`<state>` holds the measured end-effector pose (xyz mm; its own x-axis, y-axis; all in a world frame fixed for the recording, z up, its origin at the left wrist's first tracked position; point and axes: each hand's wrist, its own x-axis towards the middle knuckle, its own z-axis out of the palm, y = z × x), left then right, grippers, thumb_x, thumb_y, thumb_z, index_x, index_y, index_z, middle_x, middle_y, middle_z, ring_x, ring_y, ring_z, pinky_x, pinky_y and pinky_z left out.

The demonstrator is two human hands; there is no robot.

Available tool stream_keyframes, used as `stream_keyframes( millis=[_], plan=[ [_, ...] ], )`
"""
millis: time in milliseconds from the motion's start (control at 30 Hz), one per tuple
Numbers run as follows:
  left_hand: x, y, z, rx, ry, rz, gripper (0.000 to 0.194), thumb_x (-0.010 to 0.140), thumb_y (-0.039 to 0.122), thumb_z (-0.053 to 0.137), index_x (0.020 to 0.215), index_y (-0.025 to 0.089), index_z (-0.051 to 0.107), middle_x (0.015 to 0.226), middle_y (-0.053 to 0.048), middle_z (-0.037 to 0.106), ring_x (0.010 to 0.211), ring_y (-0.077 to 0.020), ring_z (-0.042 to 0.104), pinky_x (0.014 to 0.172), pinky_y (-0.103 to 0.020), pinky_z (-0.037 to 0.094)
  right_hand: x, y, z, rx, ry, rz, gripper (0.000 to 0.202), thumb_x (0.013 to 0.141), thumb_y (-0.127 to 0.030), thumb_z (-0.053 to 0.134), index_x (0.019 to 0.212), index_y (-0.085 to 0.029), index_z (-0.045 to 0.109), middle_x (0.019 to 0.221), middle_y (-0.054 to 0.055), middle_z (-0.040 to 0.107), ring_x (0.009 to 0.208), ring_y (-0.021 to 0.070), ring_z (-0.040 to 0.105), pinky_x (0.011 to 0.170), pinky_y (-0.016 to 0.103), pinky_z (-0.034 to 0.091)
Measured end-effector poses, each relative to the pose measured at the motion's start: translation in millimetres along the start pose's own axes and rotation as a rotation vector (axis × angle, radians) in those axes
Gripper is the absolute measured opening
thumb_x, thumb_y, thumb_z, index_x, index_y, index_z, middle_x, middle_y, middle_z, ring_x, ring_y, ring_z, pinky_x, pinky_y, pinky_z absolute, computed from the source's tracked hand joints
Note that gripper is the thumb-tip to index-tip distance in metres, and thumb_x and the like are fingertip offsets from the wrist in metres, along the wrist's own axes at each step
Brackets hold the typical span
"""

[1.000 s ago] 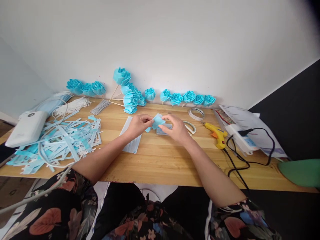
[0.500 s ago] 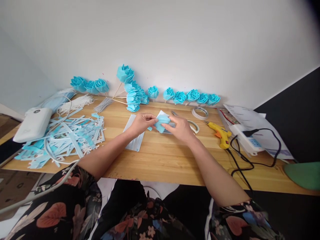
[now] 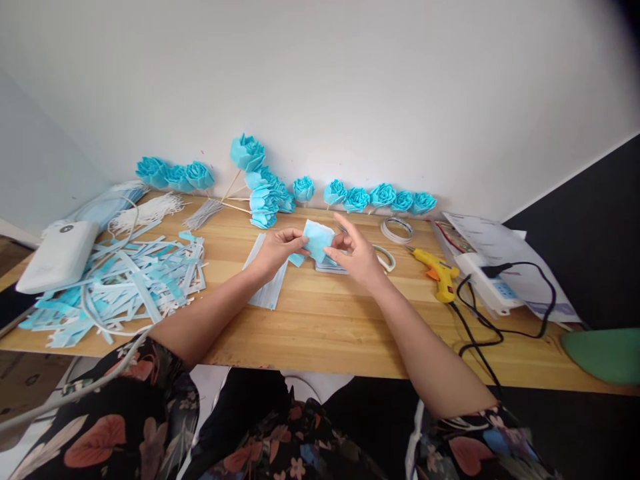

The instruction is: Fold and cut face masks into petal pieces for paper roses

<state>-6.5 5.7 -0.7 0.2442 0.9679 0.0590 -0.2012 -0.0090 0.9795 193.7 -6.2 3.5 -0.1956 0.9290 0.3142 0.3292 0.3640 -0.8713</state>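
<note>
Holding blue fabric pc (image 3: 319, 239) at ctr of frame: pinched at left edge w/ thumb & fingertips of L hand (image 3: 278, 252), at lower right betw. thumb & bent fingers of R hand (image 3: 358, 257), w/ index extended.

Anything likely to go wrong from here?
1. White cable crosses left sleeve and scraps; an arm move could drag scraps along.
2. Glue gun's black cord runs to the table's front edge near the right forearm; a snag might tug the gun.
3. Blue piece, pinched by the left hand, looks thin; it could crease.
</note>
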Motion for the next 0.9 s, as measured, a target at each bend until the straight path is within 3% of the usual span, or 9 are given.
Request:
stream_keyframes(
  millis=[200,333,567,767,900],
  plan=[
    [-1.0,-0.3,0.6,0.042,0.015,-0.012,0.033,0.067,0.043,0.080,0.078,0.013,0.071,0.074,-0.003,0.070,0.065,-0.0144,0.066,0.064,-0.026,0.049,0.3,6.1,3.9,0.144,-0.069,0.102,0.067,0.077,-0.036,0.069,0.140,-0.022,0.050,0.092,0.004,0.068,0.082,0.0181,0.063,0.077,0.033,0.052],
    [-1.4,-0.5,0.4,0.035,0.023,-0.028,0.036,0.067,0.045,0.080,0.078,0.014,0.069,0.075,-0.003,0.070,0.067,-0.0150,0.066,0.065,-0.026,0.051,0.2,4.7,3.7,0.073,-0.031,0.095,0.046,0.078,-0.032,0.064,0.122,-0.020,0.063,0.085,0.002,0.066,0.077,0.0171,0.060,0.074,0.033,0.051],
    [2.1,-5.6,-2.5,-0.050,0.024,-0.071,0.040,0.064,0.047,0.082,0.079,0.013,0.068,0.077,-0.002,0.069,0.066,-0.0134,0.066,0.073,-0.031,0.056,-0.8,-4.9,-0.2,-0.059,-0.053,0.043,0.022,0.081,-0.032,0.061,0.096,-0.018,0.068,0.077,0.001,0.064,0.074,0.0164,0.059,0.073,0.030,0.049],
    [-1.3,-1.4,-1.0,0.044,-0.045,-0.057,0.038,0.068,0.048,0.080,0.077,0.013,0.069,0.074,-0.003,0.069,0.064,-0.0132,0.066,0.066,-0.026,0.051,-2.8,-6.4,-1.1,-0.041,-0.075,0.059,0.036,0.077,-0.044,0.071,0.100,-0.018,0.062,0.094,0.005,0.067,0.087,0.0194,0.062,0.077,0.031,0.049],
    [-5.2,-0.4,2.9,0.137,-0.121,-0.054,0.040,0.070,0.051,0.077,0.077,0.013,0.069,0.072,-0.002,0.066,0.058,-0.0117,0.062,0.059,-0.025,0.047,-3.3,-4.8,-1.3,0.049,-0.100,0.110,0.047,0.075,-0.046,0.074,0.111,-0.019,0.060,0.092,0.004,0.068,0.081,0.0180,0.062,0.068,0.028,0.048]
  ],
)
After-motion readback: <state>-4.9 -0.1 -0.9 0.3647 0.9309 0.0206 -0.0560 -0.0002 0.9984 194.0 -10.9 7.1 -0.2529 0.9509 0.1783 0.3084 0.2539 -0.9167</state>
